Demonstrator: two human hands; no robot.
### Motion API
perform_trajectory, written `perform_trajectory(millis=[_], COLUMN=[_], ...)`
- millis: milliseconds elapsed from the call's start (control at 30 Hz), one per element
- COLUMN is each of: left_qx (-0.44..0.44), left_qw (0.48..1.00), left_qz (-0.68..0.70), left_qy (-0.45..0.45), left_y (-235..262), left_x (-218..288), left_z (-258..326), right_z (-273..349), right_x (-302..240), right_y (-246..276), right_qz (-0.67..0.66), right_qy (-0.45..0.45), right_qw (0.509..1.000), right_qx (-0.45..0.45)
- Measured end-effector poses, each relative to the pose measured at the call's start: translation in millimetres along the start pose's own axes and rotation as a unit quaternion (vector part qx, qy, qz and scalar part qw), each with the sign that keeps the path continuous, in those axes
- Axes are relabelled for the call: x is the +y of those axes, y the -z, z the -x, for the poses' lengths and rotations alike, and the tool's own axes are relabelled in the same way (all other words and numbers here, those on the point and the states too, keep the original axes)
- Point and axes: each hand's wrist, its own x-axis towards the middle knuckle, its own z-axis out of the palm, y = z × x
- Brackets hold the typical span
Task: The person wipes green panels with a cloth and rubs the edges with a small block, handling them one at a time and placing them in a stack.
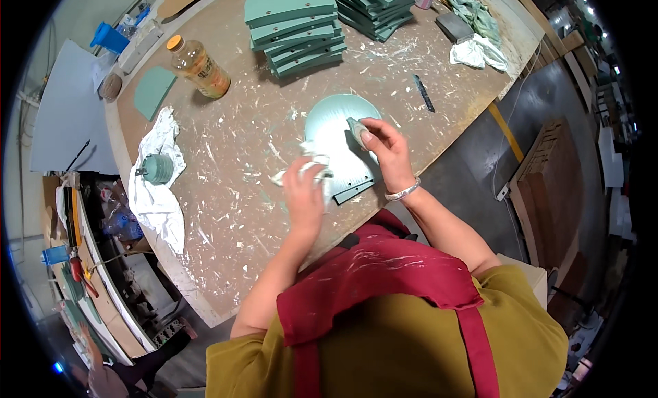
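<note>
Panel, round-ended and pale green, flat on the bench

Over it, the right hand has its grip clamped on a small grey-green block; the left hand bunches a white cloth at its left side. Trapped grit could scratch the panel; a hard pull could slide it off the nearby bench edge.

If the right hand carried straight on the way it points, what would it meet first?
Probably the left green stack, beyond the round panel; height is unclear, so if the right hand slopes down, the panel comes first.
</note>
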Motion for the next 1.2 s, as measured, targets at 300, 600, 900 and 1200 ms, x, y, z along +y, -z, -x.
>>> perform_trajectory(millis=[300, 600, 900, 1200], left_qx=[-0.057, 0.036, -0.055, -0.142], left_qw=[0.996, 0.998, 0.996, 0.99], left_qz=[0.068, 0.038, 0.049, 0.002], left_qy=[0.033, 0.031, 0.049, 0.024], left_y=[-0.8, -6.7, -6.0, -27.7], left_x=[-8.4, 6.2, -19.5, -19.8], left_z=[-9.3, -22.5, -120.7, -171.9], right_z=[3.0, 1.8, -0.2, 0.7], right_x=[-3.2, 0.3, -2.6, -5.0], right_y=[-4.1, -0.2, 1.8, 3.7], right_qz=[0.003, 0.007, 0.019, 0.057], right_qy=[0.012, 0.006, 0.028, 0.034], right_qw=[1.0, 0.999, 0.998, 0.996], right_qx=[-0.002, -0.033, -0.046, -0.054])
